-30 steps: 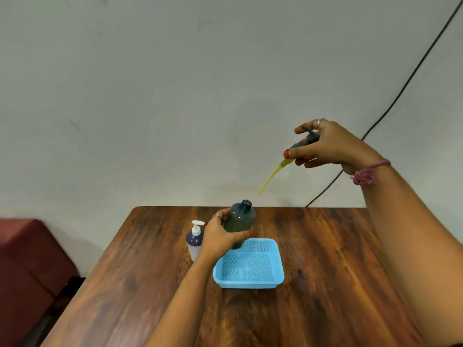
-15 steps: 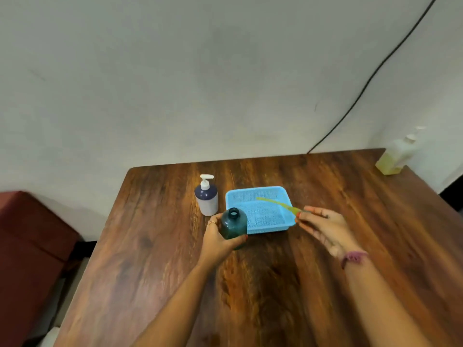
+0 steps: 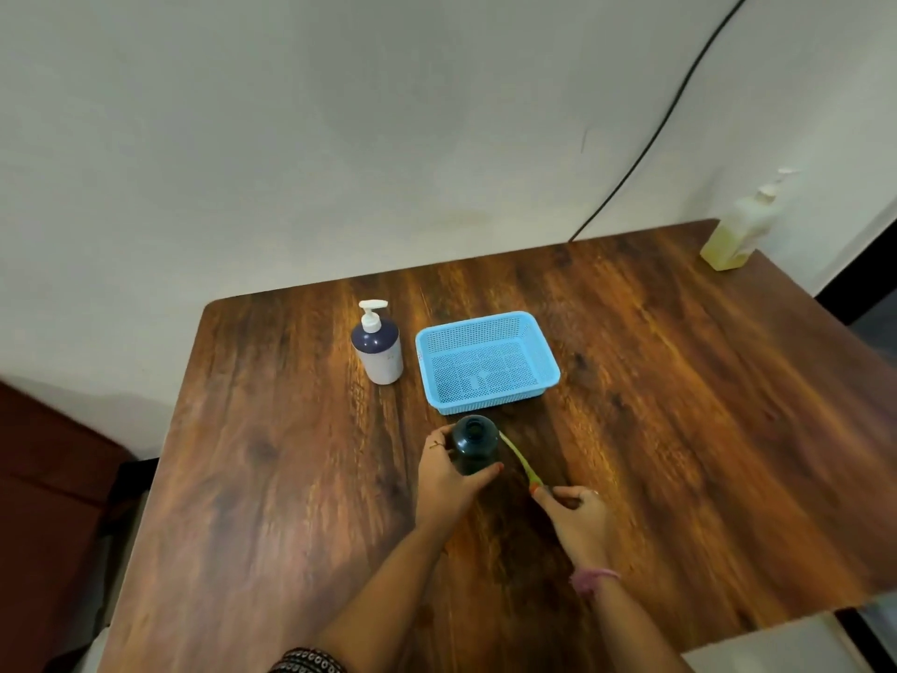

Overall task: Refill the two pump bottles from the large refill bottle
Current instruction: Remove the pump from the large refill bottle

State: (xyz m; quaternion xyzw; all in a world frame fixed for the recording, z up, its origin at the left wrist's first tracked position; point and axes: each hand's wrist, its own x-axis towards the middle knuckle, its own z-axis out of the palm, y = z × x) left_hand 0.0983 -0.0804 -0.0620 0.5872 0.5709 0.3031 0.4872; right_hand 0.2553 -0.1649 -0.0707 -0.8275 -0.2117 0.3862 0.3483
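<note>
A: Starting at the left, what is standing on the table (image 3: 291, 478)?

B: A white-and-navy pump bottle (image 3: 377, 349) is standing upright with its pump on, untouched, at about ten o'clock from the hands. Just to its right, at twelve o'clock, an empty blue basket (image 3: 487, 361) is sitting.

A: And the hands?

B: The left hand (image 3: 449, 473) is wrapping its fingers round the dark green bottle (image 3: 474, 449), which is standing open-necked near the basket's front edge. The right hand (image 3: 577, 514), at four o'clock from that bottle, is pinching the removed pump (image 3: 522, 461) by its head, the yellow-wet dip tube pointing toward the bottle's shoulder.

A: So which step is this?

B: I judge she is opening the first bottle; no pouring is happening.

A: Where is the refill?

B: The large refill bottle (image 3: 738, 230) is standing at two o'clock, on the table's far right corner, well apart.

A: Next move?

B: Probably parking the dripping pump somewhere, perhaps the basket, then reaching far for the refill.
</note>
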